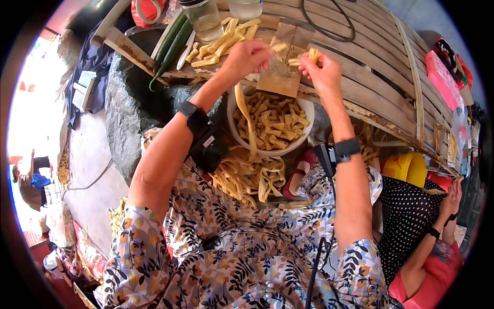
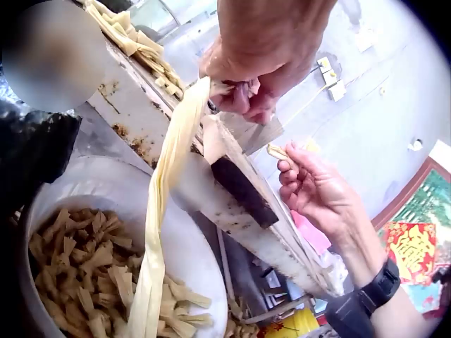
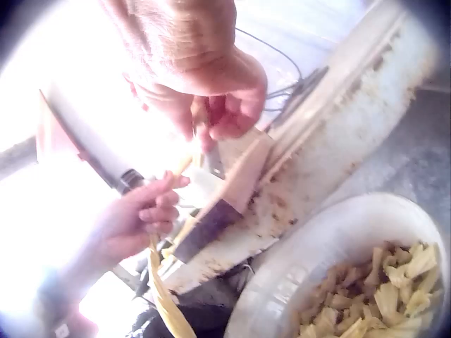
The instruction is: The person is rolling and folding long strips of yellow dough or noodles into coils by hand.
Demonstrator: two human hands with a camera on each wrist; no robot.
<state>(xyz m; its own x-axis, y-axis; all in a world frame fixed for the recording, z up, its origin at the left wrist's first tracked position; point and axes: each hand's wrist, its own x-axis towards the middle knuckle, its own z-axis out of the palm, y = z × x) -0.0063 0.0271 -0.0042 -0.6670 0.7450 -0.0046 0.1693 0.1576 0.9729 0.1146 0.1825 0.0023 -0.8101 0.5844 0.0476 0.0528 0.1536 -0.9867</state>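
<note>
My left hand [image 1: 250,57] grips a long, flat pale-yellow strip [image 2: 165,183], which hangs from the fist over a white tub. In the left wrist view the strip comes out below the curled fingers. Across from it, my right hand [image 1: 323,73] pinches a short folded yellow piece [image 2: 277,151] between thumb and fingers. Both hands are above a wooden block [image 1: 279,77] at the near edge of a slatted wooden bench [image 1: 378,74]. Below, the white tub [image 1: 232,123] holds many short folded pieces [image 1: 272,123] of the same pale-yellow material.
A heap of long strips [image 1: 247,175] lies below the tub. On the bench are folded yellow bundles [image 1: 226,41], dark green cucumbers [image 1: 170,44], a glass jar [image 1: 205,23] and a black cable [image 1: 352,31]. Another person [image 1: 429,257] sits at right beside a yellow bucket [image 1: 406,167].
</note>
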